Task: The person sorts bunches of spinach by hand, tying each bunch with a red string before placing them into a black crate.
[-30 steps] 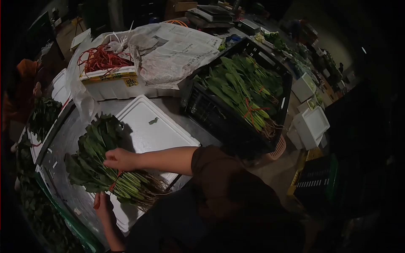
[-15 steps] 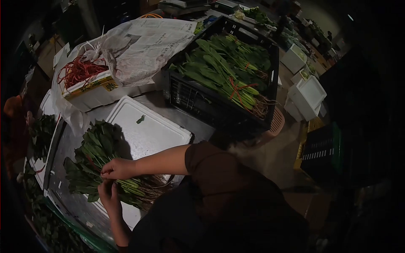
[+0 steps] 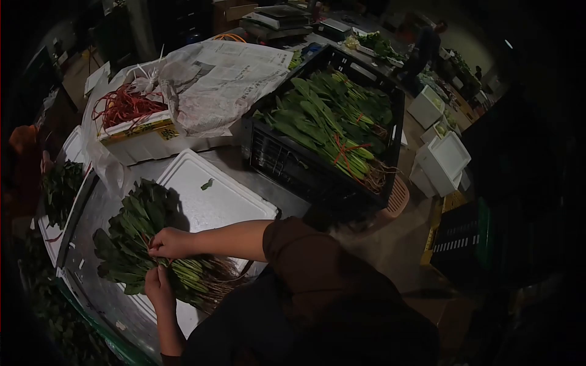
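A bunch of leafy greens (image 3: 131,229) with long roots lies across a white foam lid (image 3: 213,201), its leaves pointing to the left. A thin red tie (image 3: 146,240) goes around the stems. My right hand (image 3: 173,243) is closed over the stems, its fingertips pinching the tie. Just below it, my left hand (image 3: 160,288) is closed in a pinch at the same tie; the strip's ends are mostly hidden by the fingers.
Behind the lid stands a foam box with red ties (image 3: 131,105) and newspaper (image 3: 232,76). A black crate (image 3: 281,160) of tied greens is to its right. White foam boxes (image 3: 442,158) stand on the floor beyond. A person (image 3: 424,49) is in the background.
Both hands stay at the tie and have drawn slightly closer around it. The view has shifted a little, so the surroundings appear lower. A person has become visible in the background.
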Motion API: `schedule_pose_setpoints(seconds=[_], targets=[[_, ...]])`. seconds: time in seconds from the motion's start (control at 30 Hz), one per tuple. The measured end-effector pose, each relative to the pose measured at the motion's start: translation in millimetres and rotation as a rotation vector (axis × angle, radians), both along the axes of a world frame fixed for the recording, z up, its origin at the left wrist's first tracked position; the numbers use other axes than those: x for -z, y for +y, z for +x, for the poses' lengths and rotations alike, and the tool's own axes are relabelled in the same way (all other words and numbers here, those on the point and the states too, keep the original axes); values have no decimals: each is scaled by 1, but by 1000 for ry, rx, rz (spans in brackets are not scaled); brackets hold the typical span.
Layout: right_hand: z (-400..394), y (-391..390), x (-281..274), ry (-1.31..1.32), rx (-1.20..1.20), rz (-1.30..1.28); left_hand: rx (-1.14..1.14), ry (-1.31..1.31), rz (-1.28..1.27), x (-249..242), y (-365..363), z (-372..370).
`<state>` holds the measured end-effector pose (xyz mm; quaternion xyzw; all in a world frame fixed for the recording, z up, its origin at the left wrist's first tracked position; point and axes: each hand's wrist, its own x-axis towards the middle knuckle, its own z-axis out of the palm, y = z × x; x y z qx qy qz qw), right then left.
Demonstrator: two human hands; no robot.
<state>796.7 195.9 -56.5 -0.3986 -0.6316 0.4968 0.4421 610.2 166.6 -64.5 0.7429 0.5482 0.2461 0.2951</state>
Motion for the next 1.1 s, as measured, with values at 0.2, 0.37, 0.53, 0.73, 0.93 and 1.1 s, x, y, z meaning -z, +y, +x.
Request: schedule_pose_setpoints(seconds=[0.2, 0.37, 0.53, 0.73, 0.93, 1.1], targets=[[-44, -16, -12, 192, 210, -254, 54, 397, 275, -32, -17, 22], [-48, -22, -25, 413, 238, -597, 120, 418, 310, -35, -21, 22], [-26, -14, -21, 464, 199, -486, 85, 364, 227, -25, -11, 7], [22, -25, -13, 322, 12, -423, 21, -352, -242, -22, 0, -14], [33, -31, -7, -101, -181, -11, -135, -342, -540, -40, 3, -11], [36, -23, -4, -335, -247, 75, -23, -283, -394, -22, 8, -16]])
